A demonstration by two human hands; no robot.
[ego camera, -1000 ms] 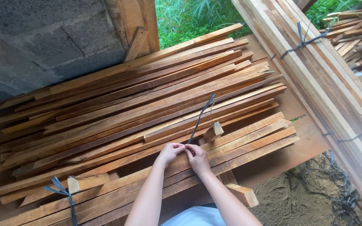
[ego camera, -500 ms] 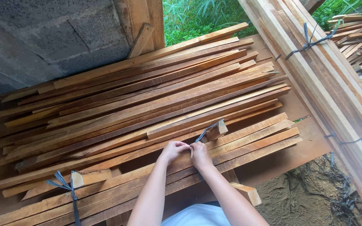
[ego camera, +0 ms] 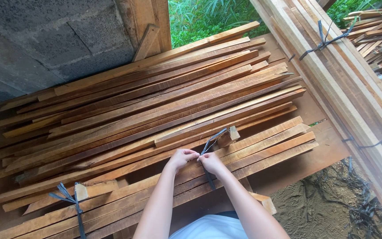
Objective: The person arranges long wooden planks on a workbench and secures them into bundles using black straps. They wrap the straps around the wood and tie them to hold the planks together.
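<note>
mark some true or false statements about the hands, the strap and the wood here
1. Both hands, left hand and right hand, pinch a dark plastic strap. True.
2. The strap goes around a bundle of wooden slats. True.
3. The slats lie on a metal table. False: they rest on a wooden platform.
4. A second dark tie binds the slats at the lower left. True.
5. The wall at upper left is red brick. False: grey concrete block.

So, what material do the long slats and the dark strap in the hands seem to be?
Slats: rough-sawn, unfinished wood, with visible grain and saw marks. Dark strap between the left hand and right hand: probably flat plastic banding, thin and bending easily; the exact material cannot be told.
</note>
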